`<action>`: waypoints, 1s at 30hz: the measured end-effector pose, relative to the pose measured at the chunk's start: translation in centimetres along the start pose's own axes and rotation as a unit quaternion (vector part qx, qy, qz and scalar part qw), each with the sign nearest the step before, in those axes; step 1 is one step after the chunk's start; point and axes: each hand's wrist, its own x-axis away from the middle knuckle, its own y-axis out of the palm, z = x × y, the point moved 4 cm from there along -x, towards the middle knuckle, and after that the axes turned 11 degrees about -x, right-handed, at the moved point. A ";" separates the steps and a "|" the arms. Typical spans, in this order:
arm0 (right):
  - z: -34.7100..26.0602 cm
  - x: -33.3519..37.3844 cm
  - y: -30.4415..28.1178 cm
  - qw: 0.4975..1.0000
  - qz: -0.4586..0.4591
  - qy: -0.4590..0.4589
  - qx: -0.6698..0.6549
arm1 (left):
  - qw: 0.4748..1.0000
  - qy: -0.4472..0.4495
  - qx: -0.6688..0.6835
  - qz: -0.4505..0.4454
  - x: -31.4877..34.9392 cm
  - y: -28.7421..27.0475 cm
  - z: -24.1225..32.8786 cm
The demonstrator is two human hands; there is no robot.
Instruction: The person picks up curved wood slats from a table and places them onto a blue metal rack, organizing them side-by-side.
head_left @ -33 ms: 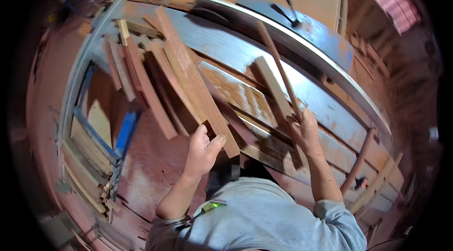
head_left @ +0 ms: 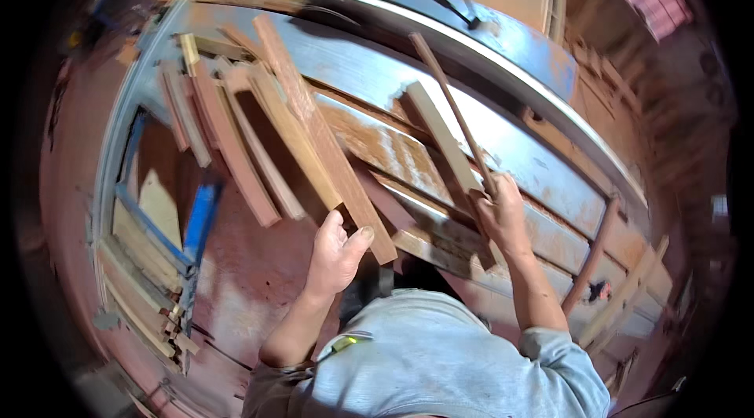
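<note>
While the left hand (head_left: 336,249) grips a long reddish plank (head_left: 322,135) at frame centre, the right hand (head_left: 499,210) closes its fingers around a thin wooden strip (head_left: 449,100) (pointing up).

Two hands, many wooden strips

Two hands are in view: the left hand (head_left: 336,253) and the right hand (head_left: 500,212). One thin stick (head_left: 452,108) stands in the right hand. About eight flat wooden strips (head_left: 314,131) fan across one blue-grey machine table (head_left: 503,131). A further stack of boards (head_left: 137,292), too crowded to count, lies at the left.
</note>
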 end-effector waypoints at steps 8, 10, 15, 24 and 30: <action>6.2 10.4 -2.1 0.997 0.033 -0.049 0.057 | 0.989 -0.058 -0.040 -0.128 5.3 12.1 -11.6; 7.0 10.4 -1.3 0.996 0.006 -0.032 0.087 | 0.989 -0.057 -0.067 -0.121 5.3 12.7 -12.7; 7.5 9.8 -2.7 0.965 -0.072 0.132 -0.213 | 0.990 -0.049 -0.037 -0.125 5.2 14.2 -12.0; 8.9 12.8 -0.3 0.876 -0.066 0.240 -0.412 | 0.983 -0.091 -0.076 -0.140 4.9 17.0 -13.0; 8.3 13.1 -0.4 0.926 -0.058 0.193 -0.318 | 0.975 -0.070 -0.089 -0.191 3.7 16.9 -14.0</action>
